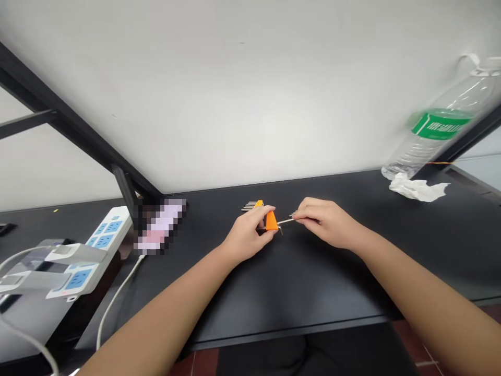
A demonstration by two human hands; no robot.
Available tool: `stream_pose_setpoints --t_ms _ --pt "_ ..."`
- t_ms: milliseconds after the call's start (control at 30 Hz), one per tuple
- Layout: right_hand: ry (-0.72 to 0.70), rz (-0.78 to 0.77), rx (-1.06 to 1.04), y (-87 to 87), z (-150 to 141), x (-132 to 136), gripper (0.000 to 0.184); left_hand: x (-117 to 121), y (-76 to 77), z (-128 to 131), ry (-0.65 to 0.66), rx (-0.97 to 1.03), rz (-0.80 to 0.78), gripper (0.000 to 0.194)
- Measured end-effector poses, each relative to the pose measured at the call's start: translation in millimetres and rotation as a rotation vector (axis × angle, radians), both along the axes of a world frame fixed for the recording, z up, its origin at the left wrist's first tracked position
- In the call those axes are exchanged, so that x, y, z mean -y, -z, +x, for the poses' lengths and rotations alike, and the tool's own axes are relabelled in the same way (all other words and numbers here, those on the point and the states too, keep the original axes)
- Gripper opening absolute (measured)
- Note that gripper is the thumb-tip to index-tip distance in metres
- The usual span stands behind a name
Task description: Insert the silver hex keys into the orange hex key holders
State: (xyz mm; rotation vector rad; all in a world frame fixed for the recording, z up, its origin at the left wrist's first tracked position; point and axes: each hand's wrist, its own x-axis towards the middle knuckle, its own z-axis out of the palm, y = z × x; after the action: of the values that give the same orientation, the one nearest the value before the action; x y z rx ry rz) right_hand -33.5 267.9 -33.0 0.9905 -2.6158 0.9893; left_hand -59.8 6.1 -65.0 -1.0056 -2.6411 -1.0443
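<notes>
So way off past the left hand there's a white power strip (113, 227), some sockets covered by plugs (80, 254). Nearer that hand is something flat that's pixelated out, no clue what, with a white cable (118, 292) running down from it. Just beyond the left fingers sits an orange piece (259, 203) with thin metal bits, partly hidden. Left hand (247, 236) is gripping an orange holder (271, 221), fingers covering some of it. Between the hands is a thin metal rod (287, 221), pinched by the right hand (324, 219); dark tips by those fingers are too small to make out. Far right of that hand: crumpled tissue (418, 189), clear bottle (442, 122) clipped at the frame edge
</notes>
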Motion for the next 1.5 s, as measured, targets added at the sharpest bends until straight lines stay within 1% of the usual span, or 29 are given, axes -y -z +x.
stream_pose_setpoints --t_ms 167,300,400,467,500,600,667,700,733,800,833,867,900,967,1033,1100,1200,1300,1400,1500 --pt "-0.015 0.001 -0.011 -5.1 4.4 0.4 0.025 -0.3 -1.1 0.8 0.009 0.007 -0.052 0.044" --pt "-0.039 -0.027 0.036 -7.6 5.5 1.0 0.022 -1.2 -1.7 1.9 0.028 0.001 -0.038 0.043" --pt "-0.026 -0.077 0.223 -3.6 5.6 6.6 0.018 -2.8 -3.4 4.6 0.049 -0.045 -0.033 0.043" --pt "-0.034 -0.15 0.396 2.7 5.9 14.2 0.015 -4.1 -5.2 6.5 0.053 -0.107 -0.055 0.043" --pt "-0.05 -0.206 0.494 6.5 6.0 18.8 0.017 -4.7 -6.2 7.2 0.059 -0.13 -0.071 0.041" --pt "-0.116 -0.418 0.766 17.5 5.1 31.1 0.033 -5.6 -9.4 8.2 0.089 -0.132 -0.094 0.036" --pt "-0.128 -0.493 0.831 20.9 3.4 34.1 0.037 -5.6 -10.5 8.0 0.094 -0.126 -0.089 0.035" --pt "-0.105 -0.478 0.799 20.9 2.3 33.1 0.035 -5.4 -10.6 7.7 0.093 -0.132 -0.082 0.036" --pt "-0.058 -0.427 0.716 19.9 1.0 30.3 0.032 -5.2 -10.3 7.5 0.09 -0.14 -0.075 0.036" --pt "0.075 -0.224 0.452 16.1 -2.3 20.3 0.021 -4.8 -9.0 6.8 0.077 -0.141 -0.073 0.039" --pt "0.142 -0.093 0.29 14.3 -4.3 13.9 0.015 -4.5 -8.2 6.5 0.068 -0.131 -0.076 0.04" --pt "0.185 0.037 0.184 13.0 -6.7 7.4 0.011 -4.2 -7.4 6.1 0.057 -0.115 -0.078 0.041" --pt "0.214 0.145 0.133 12.5 -9.2 1.4 0.011 -4.0 -6.7 5.8 0.046 -0.096 -0.079 0.041" --pt "0.236 0.313 0.116 13.7 -13.9 -7.2 0.015 -3.5 -5.7 5.3 0.031 -0.061 -0.073 0.041" --pt "0.239 0.417 0.127 16.7 -17.1 -10.0 0.016 -3.4 -5.3 5.0 0.026 -0.032 -0.063 0.042" --pt "0.242 0.477 0.119 19.2 -18.2 -8.6 0.014 -3.5 -5.4 5.0 0.027 -0.012 -0.052 0.042" --pt "0.275 0.513 0.085 20.4 -17.6 -4.7 0.01 -3.9 -6.1 5.3 0.025 -0.005 -0.037 0.042" --pt "0.307 0.536 0.067 20.1 -17.7 -3.3 0.014 -3.8 -6.3 5.5 0.019 -0.008 -0.033 0.042" --pt "0.308 0.582 0.07 19.6 -17.0 -2.1 0.018 -3.6 -5.7 5.4 0.019 -0.009 -0.035 0.042" --pt "0.318 0.615 0.092 17.4 -12.8 1.8 0.012 -3.4 -4.9 5.1 0.026 -0.01 -0.031 0.042"
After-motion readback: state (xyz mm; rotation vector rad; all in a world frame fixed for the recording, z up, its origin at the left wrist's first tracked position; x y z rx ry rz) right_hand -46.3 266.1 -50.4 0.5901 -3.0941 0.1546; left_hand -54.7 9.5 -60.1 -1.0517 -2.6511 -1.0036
